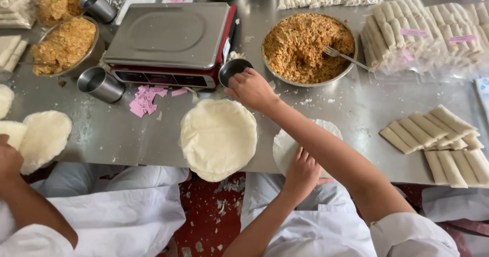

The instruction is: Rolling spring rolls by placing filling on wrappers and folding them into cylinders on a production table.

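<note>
Reaching far across the table, the right hand [252, 89] curls loosely at a steel cup [233, 69] beside the scale [170, 35], fingers touching its rim. Nearer, the left hand [301, 173] lies flat, open, on a round wrapper [285, 147] at the table's near edge.

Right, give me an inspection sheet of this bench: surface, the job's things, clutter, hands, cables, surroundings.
Surface: steel table, with crumbs and scraps near the bowl.
Job's things: small metal cup beside the scale; round wrapper at the table's edge; stack of wrappers; bowl of filling with a fork in it.
Clutter: pink paper slips; loose rolls; bagged rolls.
Hands: right hand at the small metal cup, grip unclear; left hand flat on the round wrapper.
Cables: nothing seen.
Surroundings: co-worker's hand at the left; red floor below.
</note>
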